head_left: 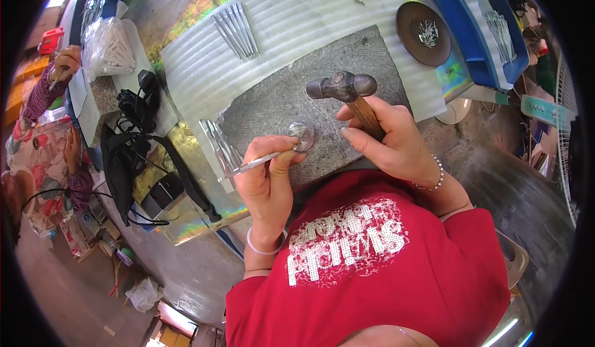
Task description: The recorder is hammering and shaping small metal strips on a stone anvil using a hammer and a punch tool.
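Note:
My left hand is closed in a pinch on a slim silver metal rod, which points toward my lower left. Its fingertips are at a small shiny round spot or piece on the grey stone slab; I cannot tell whether the rod's tip touches it. In my right hand, fingers wrapped round the wooden handle, is a ball-peen hammer. The hammer's dark head is raised over the slab. Beside the slab's left edge lies a bunch of similar silver rods.
White foam sheet lies under the slab, with several silver rods on it. A brown dish at the far right holds small metal pins. Black straps and cables lie at left. Another person's hand is beyond them.

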A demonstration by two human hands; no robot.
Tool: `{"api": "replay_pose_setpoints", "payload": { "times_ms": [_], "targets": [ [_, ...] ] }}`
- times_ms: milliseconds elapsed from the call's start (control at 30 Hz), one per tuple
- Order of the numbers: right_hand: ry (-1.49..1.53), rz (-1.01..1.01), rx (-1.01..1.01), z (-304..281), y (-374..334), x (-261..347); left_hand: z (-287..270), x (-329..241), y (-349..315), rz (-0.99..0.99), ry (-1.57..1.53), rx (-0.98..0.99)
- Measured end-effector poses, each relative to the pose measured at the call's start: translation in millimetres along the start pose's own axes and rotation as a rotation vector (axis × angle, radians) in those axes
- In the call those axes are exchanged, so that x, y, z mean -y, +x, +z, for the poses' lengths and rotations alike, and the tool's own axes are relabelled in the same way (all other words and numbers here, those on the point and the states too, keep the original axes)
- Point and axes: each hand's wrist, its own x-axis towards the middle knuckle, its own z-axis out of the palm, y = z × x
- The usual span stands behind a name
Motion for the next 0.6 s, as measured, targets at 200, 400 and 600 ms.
{"api": "replay_pose_setpoints", "payload": {
  "times_ms": [200,400,600],
  "targets": [
    [-0.012,-0.018,-0.015,0,-2,0,7,-13,0,0.334,0.571,0.001],
    [0.007,0.041,0.012,-3,-1,5,-4,-11,3,0.043,0.307,0.045],
    [-0.004,-0.035,-0.033,-1,-2,0,-3,-9,1,0.157,0.435,0.047]
  ]
}}
